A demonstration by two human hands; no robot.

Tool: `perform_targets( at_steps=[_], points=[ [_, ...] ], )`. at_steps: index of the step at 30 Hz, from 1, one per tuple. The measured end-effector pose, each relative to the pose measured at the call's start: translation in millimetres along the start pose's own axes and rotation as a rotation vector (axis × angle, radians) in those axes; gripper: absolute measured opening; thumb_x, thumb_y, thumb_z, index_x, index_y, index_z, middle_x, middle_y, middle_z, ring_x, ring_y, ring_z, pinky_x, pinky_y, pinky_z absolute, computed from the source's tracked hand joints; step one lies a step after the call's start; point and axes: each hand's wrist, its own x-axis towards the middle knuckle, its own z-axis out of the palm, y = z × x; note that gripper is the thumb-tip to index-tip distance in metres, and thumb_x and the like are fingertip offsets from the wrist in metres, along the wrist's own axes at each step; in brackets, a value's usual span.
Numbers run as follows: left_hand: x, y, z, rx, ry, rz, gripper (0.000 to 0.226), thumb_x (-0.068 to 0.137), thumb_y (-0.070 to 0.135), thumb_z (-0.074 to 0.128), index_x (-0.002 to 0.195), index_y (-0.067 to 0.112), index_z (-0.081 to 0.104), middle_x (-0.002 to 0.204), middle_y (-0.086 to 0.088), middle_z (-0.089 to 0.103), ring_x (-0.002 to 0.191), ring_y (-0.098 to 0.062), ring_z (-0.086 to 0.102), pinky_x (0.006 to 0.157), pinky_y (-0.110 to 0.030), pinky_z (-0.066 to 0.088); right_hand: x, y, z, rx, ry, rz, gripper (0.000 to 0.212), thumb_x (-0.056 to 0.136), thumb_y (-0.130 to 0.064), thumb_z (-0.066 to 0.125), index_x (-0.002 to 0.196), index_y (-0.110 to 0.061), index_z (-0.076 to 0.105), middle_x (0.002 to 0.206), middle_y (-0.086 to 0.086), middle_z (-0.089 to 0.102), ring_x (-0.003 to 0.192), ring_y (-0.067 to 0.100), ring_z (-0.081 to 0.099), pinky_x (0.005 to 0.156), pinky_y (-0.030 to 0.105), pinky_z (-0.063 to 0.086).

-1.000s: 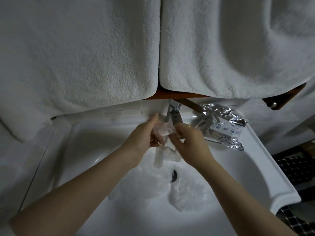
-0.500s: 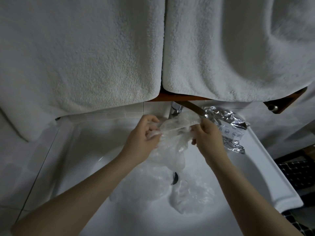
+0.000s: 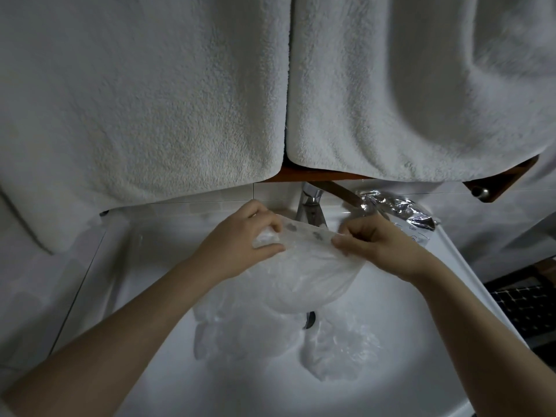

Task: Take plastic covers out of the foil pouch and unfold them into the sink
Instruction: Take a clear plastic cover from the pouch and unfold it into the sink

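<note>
A white sink (image 3: 406, 311) fills the lower part of the room's corner here, dimly lit, its rim running out to pale wall tiles on the left. Above the sink two thick white towels (image 3: 150, 100) hang side by side from a brown wooden shelf (image 3: 316, 176), their hems dropping almost to the chrome tap (image 3: 311, 203) at the sink's back edge. On the sink's right rear rim, just beside the tap, lies the crinkled silver foil pouch (image 3: 400, 210). Past the sink's right edge there is a patch of dark floor tiles (image 3: 520, 308).

Over the middle of the sink, in front of the tap, a thin, cloudy plastic cover (image 3: 307, 275) is stretched out. The left hand (image 3: 240, 245) pinches its gathered edge on one side, the right hand (image 3: 379, 248) pinches the other, fingers curled tight, and the film sags below them like a shallow bag. Down in the sink's bowl lie more crumpled clear covers (image 3: 340, 350), spread on either side of the drain (image 3: 310, 319).
</note>
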Motion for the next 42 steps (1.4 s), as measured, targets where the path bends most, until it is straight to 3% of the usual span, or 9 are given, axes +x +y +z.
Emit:
perform_targets(
  at_steps=[5,14,18,23,26,31,34,39,42],
  points=[
    [1.6,-2.7,-7.0,-0.143,0.021,-0.092,0.034,0.082,0.016,0.07,0.102,0.035,0.05,0.094,0.011,0.057,0.083,0.003,0.054,0.073,-0.007,0.038,-6.5,-4.7,-13.9,0.321,-0.094,-0.048,0.012,0.071,-0.024,0.072,0.06,-0.021,0.068,0.057,-0.004,0.056,0.054,0.009,0.05,0.053,0.016,0.039],
    [10.5,-5.3,-0.4,-1.002,0.252,-0.626,0.013,0.09,0.015,0.057,0.093,0.004,0.064,0.09,-0.011,0.065,0.088,-0.022,0.059,0.092,-0.043,0.046,3.2,-2.8,-1.7,1.283,-0.031,-0.204,0.043,0.1,-0.024,0.029,0.115,0.002,0.06,0.116,0.016,0.064,0.114,0.029,0.056,0.102,0.038,0.04],
    [13.2,-4.2,-4.3,-1.48,0.175,-0.756,0.019,0.089,0.023,0.051,0.091,0.01,0.065,0.079,-0.004,0.07,0.074,-0.015,0.067,0.073,-0.032,0.056,2.7,16.4,0.7,1.388,0.103,-0.094,0.046,0.102,-0.028,0.029,0.121,0.007,0.053,0.119,0.023,0.06,0.117,0.034,0.052,0.105,0.043,0.035],
    [13.8,-3.2,-7.1,-1.781,0.083,-0.708,0.04,0.087,0.031,0.044,0.102,0.005,0.07,0.106,-0.012,0.069,0.092,-0.021,0.069,0.084,-0.047,0.053,-1.9,31.7,9.1,1.333,0.185,0.076,0.047,0.056,-0.029,0.085,0.092,-0.002,0.07,0.09,0.012,0.07,0.085,0.026,0.068,0.074,0.036,0.056],
    [15.1,3.8,-7.2,-1.933,0.176,-0.712,0.036,0.094,0.034,0.039,0.1,0.008,0.063,0.069,-0.002,0.065,0.054,-0.009,0.063,0.049,-0.021,0.054,1.1,32.6,15.7,1.418,0.261,0.108,0.031,0.067,-0.035,0.074,0.087,-0.011,0.074,0.091,0.005,0.071,0.086,0.02,0.068,0.078,0.031,0.056],
    [13.7,8.9,0.9,-1.903,0.213,-0.702,0.043,0.09,0.041,0.042,0.077,0.015,0.073,0.061,0.006,0.065,0.049,-0.003,0.059,0.051,-0.015,0.052,9.3,30.2,23.2,1.729,0.393,0.059,0.041,0.095,-0.035,0.045,0.104,-0.002,0.068,0.104,0.016,0.068,0.097,0.028,0.067,0.078,0.043,0.056],
    [11.0,13.5,5.1,-1.925,0.239,-0.625,0.036,0.093,0.041,0.04,0.1,0.023,0.07,0.074,0.013,0.07,0.044,0.002,0.051,0.047,-0.007,0.043,13.7,24.2,32.8,1.709,0.282,0.076,0.059,0.096,-0.043,0.043,0.124,0.007,0.053,0.125,0.027,0.056,0.12,0.037,0.052,0.105,0.049,0.038],
    [7.7,15.2,6.9,-1.829,0.182,-0.501,0.058,0.068,0.031,0.08,0.122,0.028,0.061,0.135,0.015,0.052,0.124,-0.005,0.049,0.094,-0.024,0.048,14.6,22.2,43.3,1.621,0.303,0.083,0.092,0.051,-0.044,0.088,0.127,-0.004,0.055,0.135,0.017,0.051,0.128,0.03,0.045,0.105,0.051,0.032],
    [7.3,25.2,5.4,-1.935,0.226,-0.487,0.056,0.071,0.012,0.067,0.124,0.027,0.058,0.124,0.025,0.057,0.08,0.014,0.062,0.063,-0.007,0.05,14.8,29.7,46.2,1.58,0.356,0.138,0.052,0.055,-0.03,0.084,0.098,-0.005,0.072,0.11,0.018,0.064,0.103,0.032,0.061,0.097,0.043,0.046]
  ],
)
